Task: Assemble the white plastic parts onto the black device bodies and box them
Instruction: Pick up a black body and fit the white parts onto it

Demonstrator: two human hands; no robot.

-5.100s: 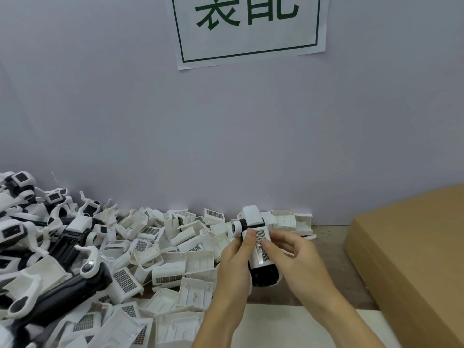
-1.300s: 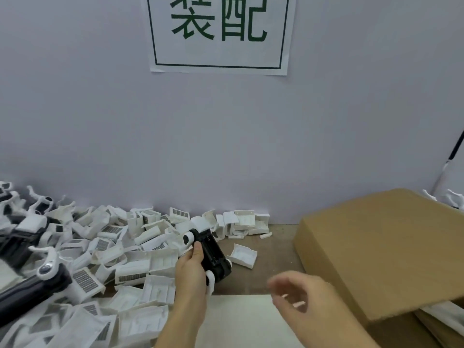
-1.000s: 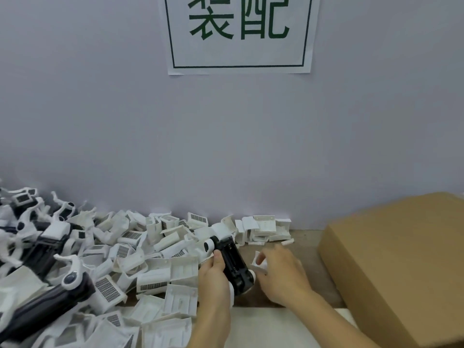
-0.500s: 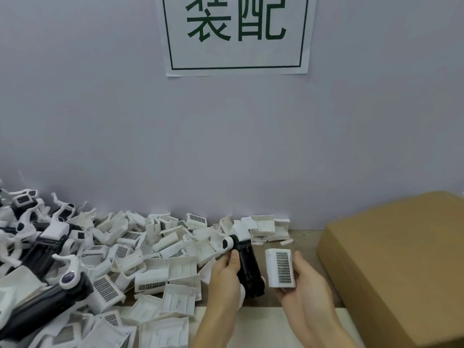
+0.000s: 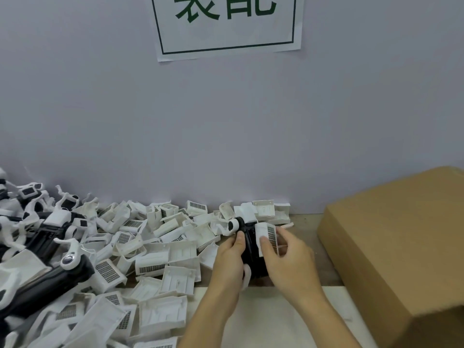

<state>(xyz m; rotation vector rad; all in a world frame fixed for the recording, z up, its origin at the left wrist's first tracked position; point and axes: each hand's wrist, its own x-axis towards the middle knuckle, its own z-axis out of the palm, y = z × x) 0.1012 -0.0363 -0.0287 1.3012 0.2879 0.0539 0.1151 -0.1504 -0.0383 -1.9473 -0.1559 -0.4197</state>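
Note:
My left hand grips a black device body with a white round end, held just above the table's middle. My right hand pinches a white plastic cover with a dark grille and holds it against the right side of the body. The lower half of the body is hidden behind both hands. A heap of loose white plastic covers spreads over the table to the left.
Several black device bodies with white handles lie piled at the far left. A closed cardboard box stands at the right. A white sheet lies under my forearms. A grey wall with a paper sign rises behind.
My right hand picked a white grille cover off the table and has now brought it from beside the black body up against it. My left hand kept its hold on the body.

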